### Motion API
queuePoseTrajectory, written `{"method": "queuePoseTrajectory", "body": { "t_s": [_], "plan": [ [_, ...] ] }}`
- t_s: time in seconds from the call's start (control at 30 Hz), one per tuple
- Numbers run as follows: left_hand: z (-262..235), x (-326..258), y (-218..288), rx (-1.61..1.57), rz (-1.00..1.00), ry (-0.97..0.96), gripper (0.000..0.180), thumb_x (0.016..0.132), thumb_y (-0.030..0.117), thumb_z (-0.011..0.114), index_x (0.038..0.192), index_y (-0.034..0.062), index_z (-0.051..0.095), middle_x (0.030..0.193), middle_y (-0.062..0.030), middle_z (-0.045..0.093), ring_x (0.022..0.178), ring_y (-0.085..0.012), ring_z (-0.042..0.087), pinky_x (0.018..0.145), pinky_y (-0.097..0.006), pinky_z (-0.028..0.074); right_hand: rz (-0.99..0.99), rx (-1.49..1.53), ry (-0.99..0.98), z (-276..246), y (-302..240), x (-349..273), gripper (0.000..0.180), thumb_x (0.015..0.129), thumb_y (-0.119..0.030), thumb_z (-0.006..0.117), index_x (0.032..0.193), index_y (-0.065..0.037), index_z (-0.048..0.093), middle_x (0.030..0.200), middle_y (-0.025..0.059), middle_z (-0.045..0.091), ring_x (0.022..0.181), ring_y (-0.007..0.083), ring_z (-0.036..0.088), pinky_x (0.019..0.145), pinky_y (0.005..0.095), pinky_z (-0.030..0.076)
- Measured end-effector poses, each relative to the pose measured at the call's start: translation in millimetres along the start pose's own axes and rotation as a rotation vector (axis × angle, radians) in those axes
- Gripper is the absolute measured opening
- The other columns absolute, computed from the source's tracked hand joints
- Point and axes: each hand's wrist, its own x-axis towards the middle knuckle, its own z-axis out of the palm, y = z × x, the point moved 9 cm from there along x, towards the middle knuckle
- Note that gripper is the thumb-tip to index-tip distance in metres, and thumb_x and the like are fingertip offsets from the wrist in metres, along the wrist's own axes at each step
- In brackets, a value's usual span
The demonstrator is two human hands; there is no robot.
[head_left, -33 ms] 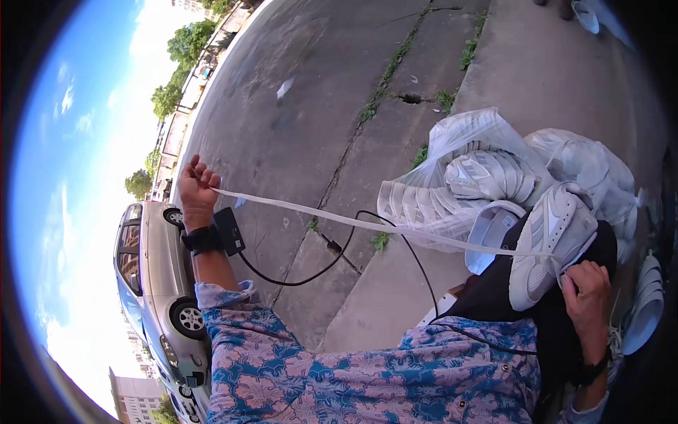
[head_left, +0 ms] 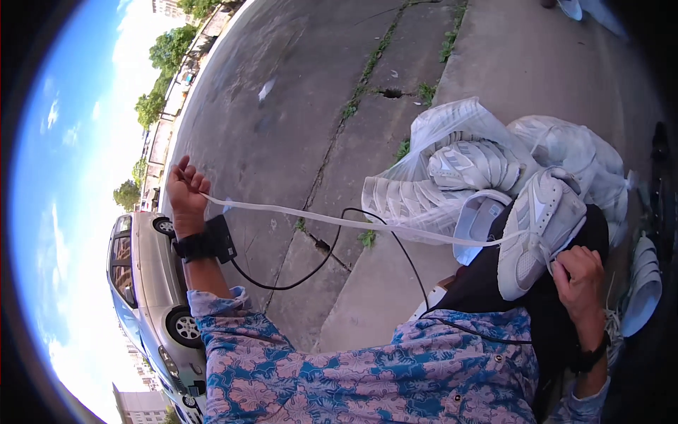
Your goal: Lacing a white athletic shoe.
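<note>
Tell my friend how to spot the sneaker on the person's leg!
Find the translucent plastic bag of sneakers at right. Just below it, one white-and-grey sneaker lies on a black trouser leg, near the right hand. Only this one has a long white lace stretched to the left hand.

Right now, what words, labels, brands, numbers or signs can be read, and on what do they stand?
None can be read.
Black rectangular box with a tiny pale mark: too small to read.
White-and-grey lace-up shoe near the right hand: no legible lettering.
Silver car: no legible lettering.
</note>
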Motion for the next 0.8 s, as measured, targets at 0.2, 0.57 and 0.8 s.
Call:
{"method": "queuePoseTrajectory", "body": {
  "t_s": [0.2,0.57,0.8],
  "plan": [
    [165,-105,-101,0.362,-0.058,-0.52,0.033,0.101,0.032,0.041,0.099,0.0046,0.058,0.064,0.0064,0.031,0.049,-0.005,0.027,0.043,-0.023,0.021,-0.07,0.028,0.07,2,-8,12,0.016,0.077,-0.013,0.068,0.067,-0.009,0.056,0.064,0.0059,0.051,0.063,0.0259,0.054,0.06,0.0388,0.036],
    [353,-343,-212,0.769,0.351,-1.558,0.033,0.101,0.028,0.05,0.094,-0.002,0.063,0.078,-0.0105,0.064,0.067,-0.0161,0.056,0.062,-0.033,0.047,-0.043,0.036,0.086,-3,-1,0,0.015,0.077,-0.013,0.069,0.068,-0.009,0.057,0.063,0.0045,0.051,0.062,0.0231,0.054,0.059,0.0371,0.036],
    [347,-363,-225,0.86,0.464,-1.62,0.025,0.097,0.018,0.055,0.087,-0.0039,0.06,0.068,-0.0134,0.058,0.059,-0.0187,0.055,0.055,-0.035,0.045,-0.06,0.031,0.108,-1,4,-2,0.016,0.077,-0.014,0.069,0.067,-0.01,0.057,0.062,0.0044,0.05,0.062,0.0224,0.053,0.059,0.0366,0.035]
  ]
}}
